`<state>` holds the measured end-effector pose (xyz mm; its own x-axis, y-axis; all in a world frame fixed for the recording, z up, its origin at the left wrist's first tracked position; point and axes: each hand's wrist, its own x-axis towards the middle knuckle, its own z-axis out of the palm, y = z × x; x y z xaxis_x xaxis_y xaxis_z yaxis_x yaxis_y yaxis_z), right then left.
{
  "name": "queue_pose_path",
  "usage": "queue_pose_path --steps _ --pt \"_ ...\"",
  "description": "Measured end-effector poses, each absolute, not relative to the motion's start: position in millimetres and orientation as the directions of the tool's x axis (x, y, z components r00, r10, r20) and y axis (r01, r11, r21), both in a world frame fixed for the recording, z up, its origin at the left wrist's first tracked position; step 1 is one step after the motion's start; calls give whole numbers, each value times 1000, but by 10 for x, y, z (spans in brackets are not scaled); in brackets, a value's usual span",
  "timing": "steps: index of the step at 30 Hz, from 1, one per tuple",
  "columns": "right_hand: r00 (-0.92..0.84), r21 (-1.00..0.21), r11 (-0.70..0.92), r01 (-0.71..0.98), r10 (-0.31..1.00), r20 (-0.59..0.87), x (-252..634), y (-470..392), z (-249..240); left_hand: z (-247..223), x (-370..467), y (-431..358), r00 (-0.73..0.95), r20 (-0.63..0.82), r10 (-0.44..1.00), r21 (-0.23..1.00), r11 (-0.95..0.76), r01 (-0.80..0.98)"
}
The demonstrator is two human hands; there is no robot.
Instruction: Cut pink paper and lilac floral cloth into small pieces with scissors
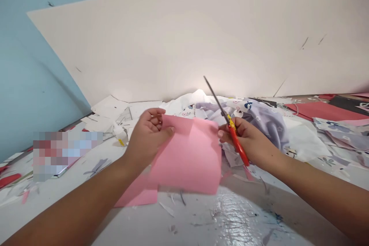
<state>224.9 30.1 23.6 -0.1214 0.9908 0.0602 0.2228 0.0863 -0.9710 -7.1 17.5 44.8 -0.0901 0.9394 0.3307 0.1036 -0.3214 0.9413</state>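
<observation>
My left hand (151, 132) pinches the upper left edge of a pink sheet of paper (187, 161) between thumb and fingers. The sheet hangs above the table, slightly curved, with a folded or layered patch along its top. In my right hand (250, 138) is a pair of scissors (235, 138) with red and yellow handles. Their blades look shut and point up and to the left, apart from the paper. My right fingertips are at the sheet's upper right corner. Another pink piece of paper (138, 192) lies on the table below my left wrist.
A white panel (184, 38) stands across the back, beside a blue wall (29, 65). Patterned fabric or paper (268, 123) is heaped behind my hands. Red sheets (319, 111) lie at the right, white scraps (109, 109) at the left. Small offcuts litter the white table (201, 223).
</observation>
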Motion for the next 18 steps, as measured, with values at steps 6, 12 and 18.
queue_pose_path --steps 6,12,18 --pt "-304 -976 -195 -95 940 -158 2269 285 267 492 -53 -164 417 852 317 163 -917 364" --pt "-574 -903 -422 -75 759 -307 2291 239 182 150 103 -233 953 258 160 56 -987 151" --pt "-536 -923 -381 -43 789 -301 2278 276 150 45 214 -231 924 360 128 -79 -983 167"
